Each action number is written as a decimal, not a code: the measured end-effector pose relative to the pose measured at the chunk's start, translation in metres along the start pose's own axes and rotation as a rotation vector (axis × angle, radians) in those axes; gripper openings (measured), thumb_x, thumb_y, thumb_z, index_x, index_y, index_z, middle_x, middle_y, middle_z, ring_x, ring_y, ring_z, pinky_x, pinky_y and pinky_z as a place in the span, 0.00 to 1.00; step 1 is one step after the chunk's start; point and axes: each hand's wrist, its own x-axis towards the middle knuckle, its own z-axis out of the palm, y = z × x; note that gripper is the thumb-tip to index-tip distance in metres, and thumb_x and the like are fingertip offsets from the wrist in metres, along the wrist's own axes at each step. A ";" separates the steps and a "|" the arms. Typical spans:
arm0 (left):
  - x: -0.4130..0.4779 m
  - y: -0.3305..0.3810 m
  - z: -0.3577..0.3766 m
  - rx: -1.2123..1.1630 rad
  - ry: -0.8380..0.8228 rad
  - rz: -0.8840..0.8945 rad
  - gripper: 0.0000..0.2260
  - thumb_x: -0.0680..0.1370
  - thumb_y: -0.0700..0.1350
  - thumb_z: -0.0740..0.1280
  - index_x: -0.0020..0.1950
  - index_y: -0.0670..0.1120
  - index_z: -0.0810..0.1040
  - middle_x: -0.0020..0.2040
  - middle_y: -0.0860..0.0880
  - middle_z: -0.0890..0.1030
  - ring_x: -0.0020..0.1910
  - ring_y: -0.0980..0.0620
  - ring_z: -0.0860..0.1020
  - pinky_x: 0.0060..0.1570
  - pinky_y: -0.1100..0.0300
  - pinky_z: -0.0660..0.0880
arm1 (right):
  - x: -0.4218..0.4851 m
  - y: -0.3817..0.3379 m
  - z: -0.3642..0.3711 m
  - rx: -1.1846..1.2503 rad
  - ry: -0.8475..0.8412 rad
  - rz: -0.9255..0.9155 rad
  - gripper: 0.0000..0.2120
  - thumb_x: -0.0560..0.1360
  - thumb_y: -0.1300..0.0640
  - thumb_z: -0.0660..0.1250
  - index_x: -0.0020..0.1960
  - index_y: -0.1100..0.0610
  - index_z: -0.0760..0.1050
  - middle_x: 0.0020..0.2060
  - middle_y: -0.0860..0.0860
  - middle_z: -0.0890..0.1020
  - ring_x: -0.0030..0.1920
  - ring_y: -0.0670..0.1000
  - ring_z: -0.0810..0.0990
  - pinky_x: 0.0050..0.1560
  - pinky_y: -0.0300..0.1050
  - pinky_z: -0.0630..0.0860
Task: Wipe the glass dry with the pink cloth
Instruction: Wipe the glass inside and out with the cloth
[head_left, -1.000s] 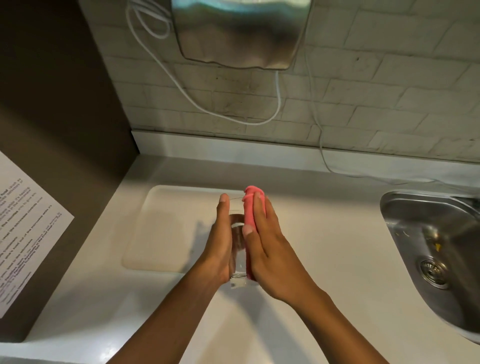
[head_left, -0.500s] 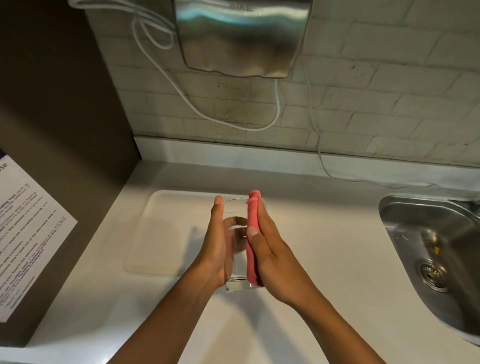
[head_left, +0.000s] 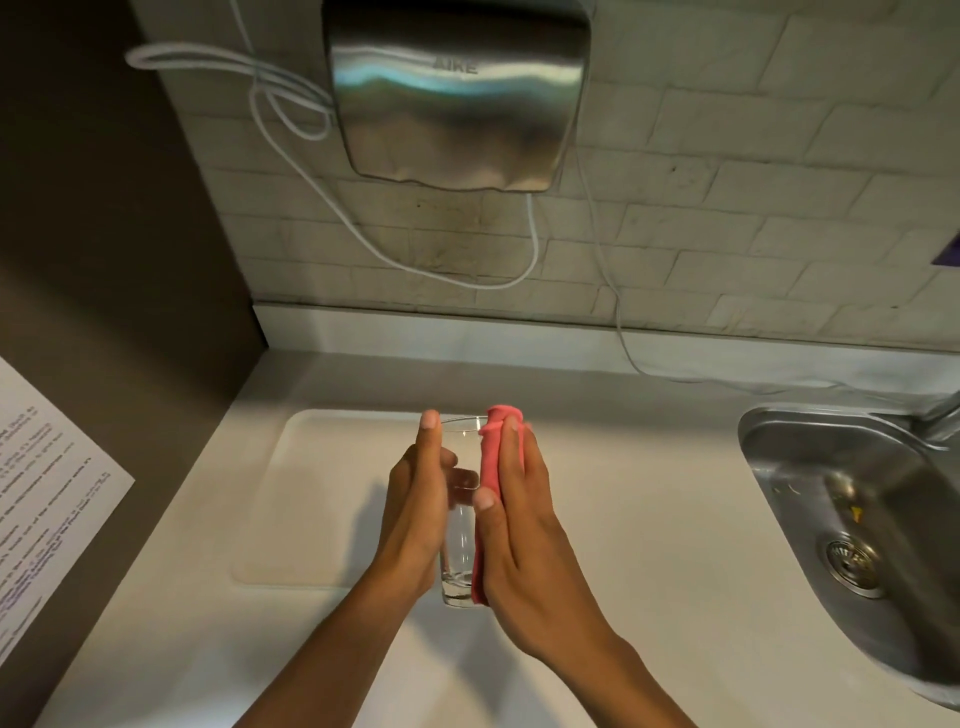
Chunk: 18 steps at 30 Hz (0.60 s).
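A clear drinking glass (head_left: 460, 540) is held upright above the white counter, between both palms. My left hand (head_left: 415, 514) lies flat against its left side, fingers straight up to the rim. My right hand (head_left: 519, 530) presses the folded pink cloth (head_left: 491, 457) against the glass's right side; the cloth's top fold sticks out above my fingertips, level with the rim. Most of the cloth is hidden behind my right hand.
A pale tray-like mat (head_left: 311, 493) lies on the counter (head_left: 649, 519) under and left of the hands. A steel sink (head_left: 852, 519) sits at the right. A steel hand dryer (head_left: 457, 93) with white cables hangs on the tiled wall. A printed sheet (head_left: 41, 493) is on the dark left panel.
The hands, glass and cloth keep nearly the same pose; my right hand with the cloth has slid slightly along the glass. The view has tilted up, showing more of the wall.
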 end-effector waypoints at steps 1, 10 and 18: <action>-0.001 0.000 0.000 0.016 0.000 0.015 0.38 0.78 0.75 0.52 0.52 0.41 0.80 0.45 0.43 0.89 0.47 0.42 0.88 0.61 0.37 0.82 | 0.001 0.000 0.000 -0.007 0.005 0.003 0.29 0.85 0.46 0.44 0.79 0.40 0.30 0.82 0.38 0.33 0.80 0.36 0.31 0.81 0.38 0.39; -0.006 -0.001 0.003 -0.039 -0.133 -0.014 0.34 0.80 0.73 0.54 0.63 0.49 0.85 0.57 0.45 0.90 0.58 0.45 0.88 0.66 0.38 0.81 | 0.012 0.001 -0.001 0.015 0.015 -0.005 0.29 0.86 0.43 0.45 0.80 0.35 0.32 0.81 0.31 0.35 0.78 0.29 0.35 0.73 0.22 0.44; 0.011 0.003 -0.002 -0.233 -0.103 -0.166 0.34 0.81 0.72 0.53 0.55 0.47 0.87 0.47 0.42 0.91 0.49 0.42 0.90 0.49 0.47 0.85 | -0.002 0.002 -0.005 -0.055 -0.142 -0.054 0.28 0.84 0.37 0.43 0.79 0.30 0.31 0.78 0.30 0.29 0.77 0.27 0.36 0.75 0.30 0.53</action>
